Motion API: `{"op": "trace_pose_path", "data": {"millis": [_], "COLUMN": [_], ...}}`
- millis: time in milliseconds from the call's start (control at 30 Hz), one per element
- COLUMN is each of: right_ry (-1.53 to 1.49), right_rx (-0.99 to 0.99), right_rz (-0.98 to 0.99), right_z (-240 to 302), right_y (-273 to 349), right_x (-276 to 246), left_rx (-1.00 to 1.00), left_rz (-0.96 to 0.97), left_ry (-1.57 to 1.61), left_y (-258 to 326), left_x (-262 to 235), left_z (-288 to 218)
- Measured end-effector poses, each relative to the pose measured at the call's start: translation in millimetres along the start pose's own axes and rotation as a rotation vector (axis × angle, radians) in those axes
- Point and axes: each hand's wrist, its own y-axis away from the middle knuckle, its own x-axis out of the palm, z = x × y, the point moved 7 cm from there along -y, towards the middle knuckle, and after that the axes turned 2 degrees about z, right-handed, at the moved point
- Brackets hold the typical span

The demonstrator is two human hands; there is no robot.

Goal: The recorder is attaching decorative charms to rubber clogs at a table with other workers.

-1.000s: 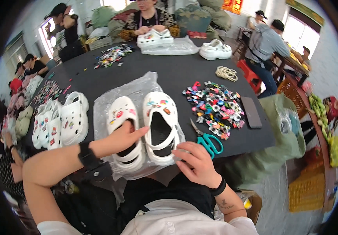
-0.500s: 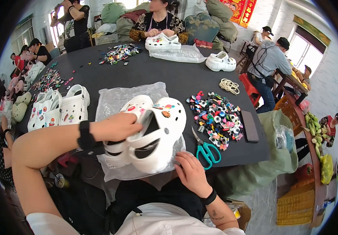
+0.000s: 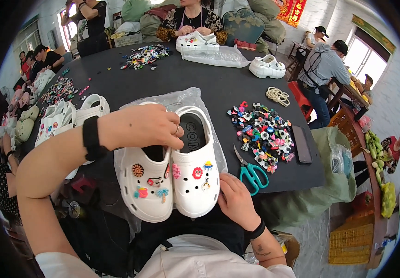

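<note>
In the centre of the frame, a pair of white clogs (image 3: 172, 178) is held side by side, toes toward the person. The left hand (image 3: 139, 125) clamps over their heel ends; the right hand (image 3: 234, 201) props the toe of the right clog, fingers curled on it. With such a loose pinch, one clog could slip off the desk (image 3: 209, 83) edge onto the lap, or charms could pop out against the plastic bag (image 3: 186, 99). Teal scissors (image 3: 251, 171) lie just right.

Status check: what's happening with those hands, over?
Left hand gripping pair of white foam clogs from above. Right hand steadying toes. Teal scissors lie alongside, clear.
</note>
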Motion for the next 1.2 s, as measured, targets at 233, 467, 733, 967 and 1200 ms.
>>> {"op": "trace_pose_path", "data": {"millis": [233,467,733,967,1200], "right_ry": [-0.035,-0.109,-0.310,-0.052,0.057], "right_rx": [0.136,0.187,0.243,0.128,0.017], "right_rz": [-0.140,-0.234,-0.120,0.074,0.123], "right_z": [-18.0,-17.4,-16.6,-1.8,9.7], "right_y": [14.3,20.4,1.4,-42.9,-59.1], "right_x": [-24.2,-35.2,-53.3,-38.4,-34.6], "left_rx": [0.033,-0.349,-0.883,-0.990,-0.973], "left_rz": [-0.185,-0.459,-0.762,-1.060,-1.137], "left_ry": [0.032,0.369,0.862,0.867,0.810], "left_y": [-16.2,9.0,70.4,76.1,73.4], "left_x": [37.6,36.8,66.1,100.2,107.8], "left_z": [8.4,24.7,-61.9,-91.1,-100.6]}}
